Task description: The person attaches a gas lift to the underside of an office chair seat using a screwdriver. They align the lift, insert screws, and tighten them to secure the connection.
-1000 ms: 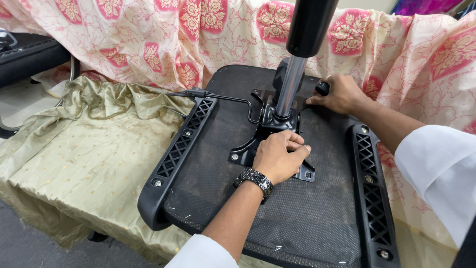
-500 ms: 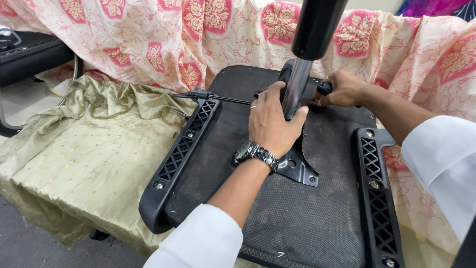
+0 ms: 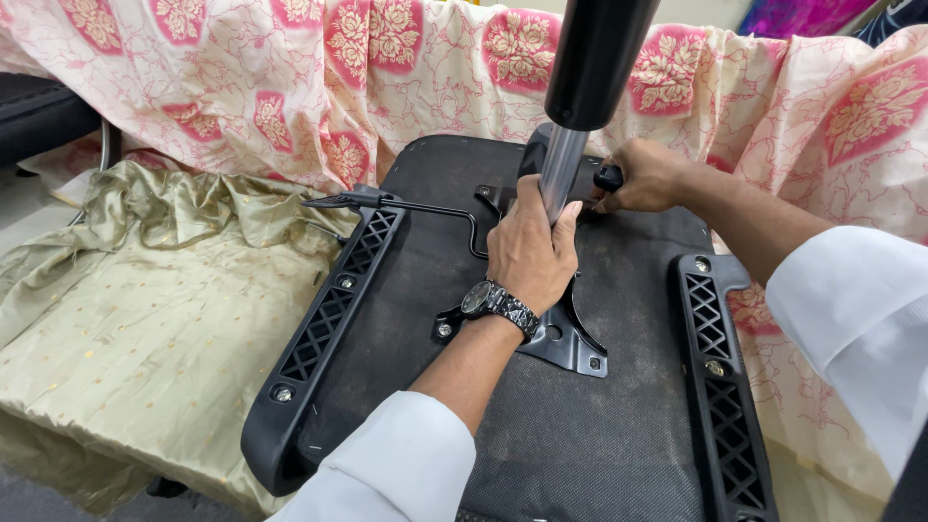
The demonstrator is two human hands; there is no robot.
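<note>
Left hand: the left hand point(image 3: 530, 249) was wrapped around the lower part of the gas lift cylinder point(image 3: 561, 174), fingers closed about the silver shaft, with a dark metal wristwatch point(image 3: 498, 304) worn on the wrist and a white sleeve point(image 3: 387, 464) behind it.
Right hand: the right hand point(image 3: 650, 176) was closed on a small black knob point(image 3: 608, 178) just to the right of the cylinder's base.
Gas lift cylinder: it was seen standing upright from the middle of the upturned chair seat, its silver shaft below and a thicker black tube point(image 3: 597, 58) above, reaching out of the top of the view.
Mounting plate: a black metal mechanism plate point(image 3: 570, 343) was seen at the foot of the cylinder, lying flat on the seat underside, with bolt heads at its corners.
Lever: a thin black lever rod point(image 3: 406, 205) was seen running leftward from the cylinder's base, past the seat's edge.
Chair seat: the black fabric-covered seat underside point(image 3: 580, 445) was laid face down around the cylinder.
Armrest brackets: a black lattice armrest bracket point(image 3: 324, 329) was seen left of the cylinder, and another armrest piece point(image 3: 720, 367) right of it.
Cloths: a pink floral cloth point(image 3: 338, 77) was draped behind the cylinder, and an olive gold cloth point(image 3: 145, 309) was spread far to its left.
</note>
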